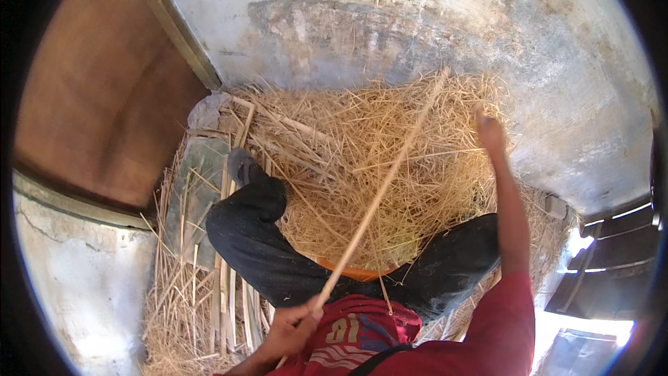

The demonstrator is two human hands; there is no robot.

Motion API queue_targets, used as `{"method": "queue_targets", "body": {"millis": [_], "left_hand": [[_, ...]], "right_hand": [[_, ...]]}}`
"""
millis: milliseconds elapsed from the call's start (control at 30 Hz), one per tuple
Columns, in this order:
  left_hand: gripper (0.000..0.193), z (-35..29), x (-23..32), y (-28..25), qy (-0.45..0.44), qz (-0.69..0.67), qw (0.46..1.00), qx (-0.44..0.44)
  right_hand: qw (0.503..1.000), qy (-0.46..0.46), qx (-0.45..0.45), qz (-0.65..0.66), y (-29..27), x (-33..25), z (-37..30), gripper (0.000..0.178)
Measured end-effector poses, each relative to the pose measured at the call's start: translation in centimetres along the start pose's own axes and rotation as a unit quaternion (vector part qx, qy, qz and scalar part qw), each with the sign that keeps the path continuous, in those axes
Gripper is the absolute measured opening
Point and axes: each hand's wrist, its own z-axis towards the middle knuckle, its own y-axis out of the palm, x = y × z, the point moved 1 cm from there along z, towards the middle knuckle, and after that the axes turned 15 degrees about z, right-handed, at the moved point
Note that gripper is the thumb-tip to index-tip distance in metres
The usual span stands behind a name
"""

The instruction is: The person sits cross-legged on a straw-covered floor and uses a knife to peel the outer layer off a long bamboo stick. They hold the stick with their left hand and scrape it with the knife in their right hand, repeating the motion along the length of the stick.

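Observation:
My left hand (292,326) is closed around the near end of a long pale stalk (386,184) that slants up and away over a big heap of dry straw (362,160). My right hand (489,130) is stretched out to the far right side of the heap, fingers in the straw; what it grips is not clear. My legs in dark trousers (250,237) lie on either side of the heap, and an orange rim (355,273) shows under the straw near my lap.
A worn concrete floor (431,21) lies beyond the heap. A brown wooden door (97,90) stands at the left above a pale wall. Flat split strips (229,306) lie beside my left leg. Dark slatted boards (612,257) are at the right.

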Motion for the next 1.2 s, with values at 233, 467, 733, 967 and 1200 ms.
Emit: {"method": "queue_targets", "body": {"millis": [233, 467, 733, 967, 1200], "left_hand": [[0.034, 8.3, 4.1, 2.0, 0.050, -0.262, 0.961, -0.073], [0.033, 7.5, 4.6, 2.7, 0.080, -0.221, 0.971, -0.039], [0.034, 5.2, 4.4, 2.3, 0.093, -0.125, 0.987, -0.030], [0.035, 4.7, 4.6, 1.6, 0.138, -0.082, 0.987, 0.012], [0.035, 3.8, 4.0, 1.9, 0.117, -0.091, 0.989, -0.002]], "right_hand": [[0.881, -0.357, -0.303, 0.064, 4.8, -12.9, -26.0, 0.061], [0.931, -0.302, -0.205, -0.001, 2.7, -13.5, -20.9, 0.069], [0.969, -0.213, -0.124, 0.011, 3.6, -11.9, -16.0, 0.065], [0.929, -0.302, -0.216, -0.005, 3.3, -13.8, -20.9, 0.074], [0.924, -0.335, -0.184, -0.028, 2.6, -13.7, -20.6, 0.065]]}}
